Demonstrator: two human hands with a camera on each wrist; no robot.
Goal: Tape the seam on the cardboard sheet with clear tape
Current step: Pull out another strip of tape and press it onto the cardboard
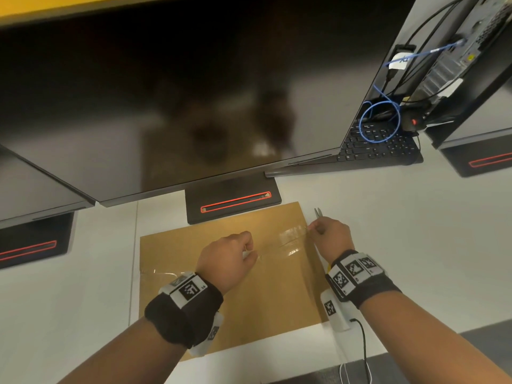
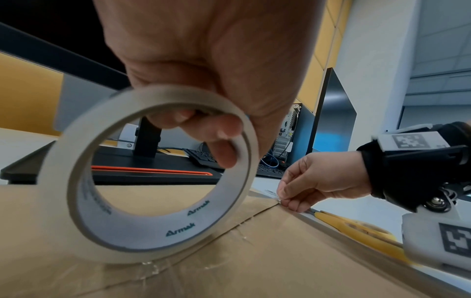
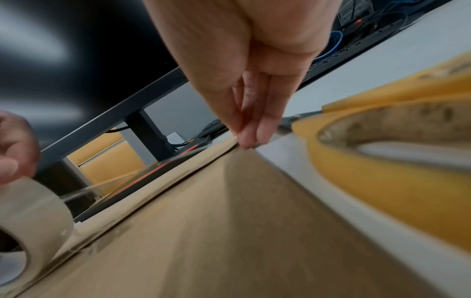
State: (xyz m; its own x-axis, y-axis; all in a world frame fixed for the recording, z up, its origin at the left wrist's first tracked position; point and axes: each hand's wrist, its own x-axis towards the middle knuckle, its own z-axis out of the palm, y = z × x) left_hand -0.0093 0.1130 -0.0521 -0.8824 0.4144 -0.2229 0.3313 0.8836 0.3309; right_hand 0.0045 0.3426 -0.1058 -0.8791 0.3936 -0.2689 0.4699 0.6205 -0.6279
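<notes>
A brown cardboard sheet (image 1: pixel 249 295) lies flat on the white desk. Its seam (image 2: pixel 229 229) runs from left to right across it. My left hand (image 1: pixel 243 249) grips the roll of clear tape (image 2: pixel 153 175) with fingers through its core, standing it on the seam near the sheet's middle. A strip of clear tape (image 1: pixel 291 236) stretches from the roll to my right hand (image 1: pixel 314 227). That hand pinches the strip's end down at the sheet's right edge, seen close in the right wrist view (image 3: pixel 246 141). Shiny tape (image 1: pixel 163 273) lies on the seam's left part.
Yellow-handled scissors (image 2: pixel 356 227) lie on the desk just right of the sheet, tips (image 1: pixel 318 212) pointing away. A monitor stand base (image 1: pixel 232 200) overlaps the sheet's far edge under a big monitor. A keyboard (image 1: pixel 379 145), cables and a computer tower stand at the far right.
</notes>
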